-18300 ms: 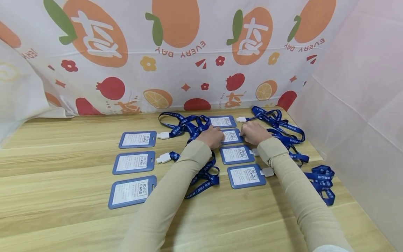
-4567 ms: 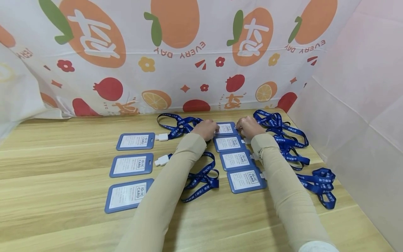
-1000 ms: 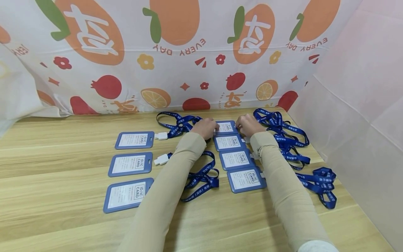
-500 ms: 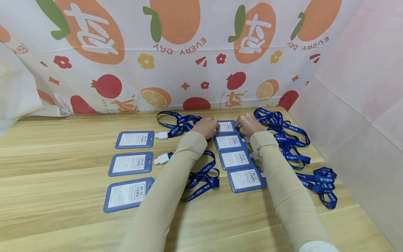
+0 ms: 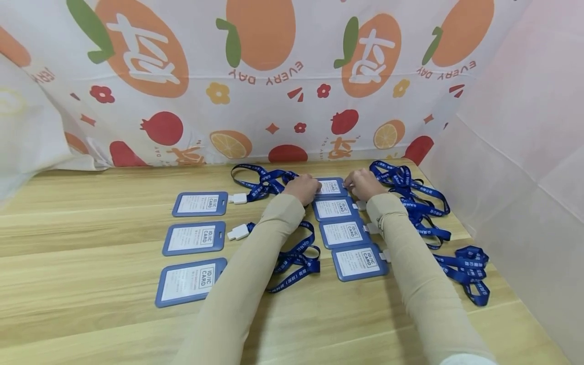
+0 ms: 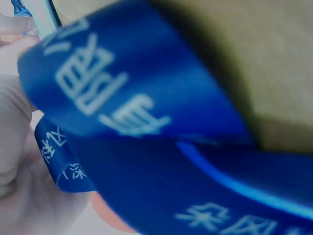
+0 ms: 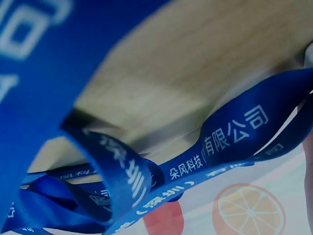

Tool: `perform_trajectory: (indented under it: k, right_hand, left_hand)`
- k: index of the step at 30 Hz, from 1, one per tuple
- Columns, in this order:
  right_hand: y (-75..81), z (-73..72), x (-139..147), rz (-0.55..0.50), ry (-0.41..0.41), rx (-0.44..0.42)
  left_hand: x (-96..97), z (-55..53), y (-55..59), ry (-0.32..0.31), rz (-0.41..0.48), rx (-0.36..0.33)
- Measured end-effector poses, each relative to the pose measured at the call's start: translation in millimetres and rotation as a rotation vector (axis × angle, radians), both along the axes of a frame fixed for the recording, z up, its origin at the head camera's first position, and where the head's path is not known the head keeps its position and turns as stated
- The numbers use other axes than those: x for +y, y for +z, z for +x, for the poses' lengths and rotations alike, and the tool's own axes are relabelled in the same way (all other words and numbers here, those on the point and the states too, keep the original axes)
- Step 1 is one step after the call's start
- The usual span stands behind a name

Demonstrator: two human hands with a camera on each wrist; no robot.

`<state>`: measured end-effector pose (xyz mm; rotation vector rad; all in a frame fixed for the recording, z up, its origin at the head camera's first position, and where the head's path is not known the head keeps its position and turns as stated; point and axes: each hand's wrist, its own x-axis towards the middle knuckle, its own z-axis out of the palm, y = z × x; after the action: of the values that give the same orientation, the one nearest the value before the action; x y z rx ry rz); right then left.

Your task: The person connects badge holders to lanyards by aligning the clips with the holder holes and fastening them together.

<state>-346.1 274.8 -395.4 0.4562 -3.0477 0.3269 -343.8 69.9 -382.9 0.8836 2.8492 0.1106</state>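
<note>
In the head view, several blue ID card holders lie in a right-hand column, close against one another. At its far end my left hand [image 5: 303, 188] grips the left edge of the farthest card holder [image 5: 331, 187]. My right hand [image 5: 365, 184] pinches at that holder's slotted right end, its fingers hiding the clip there. White clips join the nearer holders, such as the nearest one [image 5: 360, 262], to blue lanyards [image 5: 410, 190] bunched at the right. Lanyard ribbon [image 6: 137, 88] covers most of the left wrist view, beside part of my left hand [image 6: 19, 147]. Ribbon [image 7: 234, 127] also fills much of the right wrist view.
To the left, a second column has three card holders [image 5: 193, 238]. White clips [image 5: 238, 232] lie beside two of them, with lanyards [image 5: 296, 258] partly under my left forearm. A fruit-print cloth [image 5: 287, 121] hangs behind the wooden table [image 5: 91, 243]; pale cloth [image 5: 502, 152] hangs at the right.
Since the oldest frame, the right-column holders have come together and both hands have moved from the second holder to the farthest. Over the last second the hands stay; only the head view shifts slightly.
</note>
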Motion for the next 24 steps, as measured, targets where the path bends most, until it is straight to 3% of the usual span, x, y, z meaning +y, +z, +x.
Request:
perform_trajectory:
  k: [10,17,24]
  right_hand:
    - [0.4,2.1,-2.0,0.021,-0.073,-0.028]
    - [4.0,3.6,-5.3,0.054,-0.07,-0.012]
    - [4.0,3.6,-4.9,0.03,-0.088,-0.031]
  left_hand:
    - [0.5,1.9,0.8,-0.002,-0.022,0.0]
    - [-0.6,-3.2,-3.6,0.03,0.03,0.006]
    - [0.8,-3.0,-3.3,0.024,0.024,0.005]
